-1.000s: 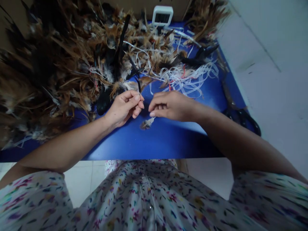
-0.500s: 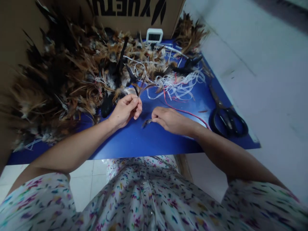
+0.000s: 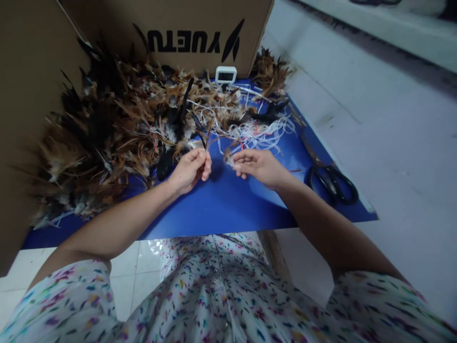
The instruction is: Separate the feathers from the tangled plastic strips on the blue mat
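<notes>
My left hand (image 3: 192,167) is closed in a pinch on thin dark brown feathers (image 3: 207,139), whose tips point up and away from me. Just to its right, my right hand (image 3: 260,166) pinches a small fluffy brown and white feather (image 3: 228,157) between thumb and fingers. The two hands are apart, held over the blue tabletop (image 3: 214,209). Left of and beyond them spreads a large heap of brown and black feathers (image 3: 124,109). Tangled white plastic strips (image 3: 262,136) lie just past my right hand, with a bit of red string among them.
Black-handled scissors (image 3: 332,183) rest at the table's right side. A small white digital timer (image 3: 226,75) stands at the back before a cardboard box (image 3: 196,24). Another feather bunch (image 3: 270,71) sits at the back right corner. A pale wall (image 3: 400,181) borders the right edge.
My right hand has lifted and turned, bringing the small feather up beside my left hand. The left hand keeps its pinch. The whole view has shifted slightly.
</notes>
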The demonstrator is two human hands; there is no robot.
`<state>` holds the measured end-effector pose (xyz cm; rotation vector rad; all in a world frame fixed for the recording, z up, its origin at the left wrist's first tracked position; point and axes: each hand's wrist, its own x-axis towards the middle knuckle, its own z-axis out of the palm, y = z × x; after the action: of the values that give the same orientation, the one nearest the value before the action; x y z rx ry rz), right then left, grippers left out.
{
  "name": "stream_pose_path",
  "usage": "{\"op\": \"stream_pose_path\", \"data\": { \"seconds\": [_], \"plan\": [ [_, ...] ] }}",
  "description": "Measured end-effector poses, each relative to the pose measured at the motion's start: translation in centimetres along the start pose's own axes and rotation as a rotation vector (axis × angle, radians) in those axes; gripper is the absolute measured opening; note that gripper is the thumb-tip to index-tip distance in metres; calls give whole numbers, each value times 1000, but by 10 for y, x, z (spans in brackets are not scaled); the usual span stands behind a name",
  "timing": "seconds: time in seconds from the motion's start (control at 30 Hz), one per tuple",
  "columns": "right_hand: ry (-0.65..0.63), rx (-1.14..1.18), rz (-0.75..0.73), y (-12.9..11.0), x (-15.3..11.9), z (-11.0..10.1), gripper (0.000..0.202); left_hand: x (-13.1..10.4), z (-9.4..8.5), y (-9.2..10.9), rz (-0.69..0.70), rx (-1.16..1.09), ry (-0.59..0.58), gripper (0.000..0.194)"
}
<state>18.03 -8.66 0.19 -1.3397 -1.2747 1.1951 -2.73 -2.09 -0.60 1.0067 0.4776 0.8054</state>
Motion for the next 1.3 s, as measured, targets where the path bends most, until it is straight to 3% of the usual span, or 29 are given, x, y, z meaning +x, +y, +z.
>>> {"op": "stream_pose_path", "data": {
  "seconds": [0.27,0.47,0.73,1.3],
  "plan": [
    [6,268,-110,-26,12,25,46,-3,-1,1,-139,-78,-138,41],
    [71,276,-254,-17,19,44,48,-5,-2,-2,-229,-60,-235,38],
    [104,213,-319,-10,12,46,46,-5,-3,-3,-253,-53,-275,42],
    [86,183,-272,-11,4,45,40,-5,-4,-2,-306,-65,-317,39]
  ]
}}
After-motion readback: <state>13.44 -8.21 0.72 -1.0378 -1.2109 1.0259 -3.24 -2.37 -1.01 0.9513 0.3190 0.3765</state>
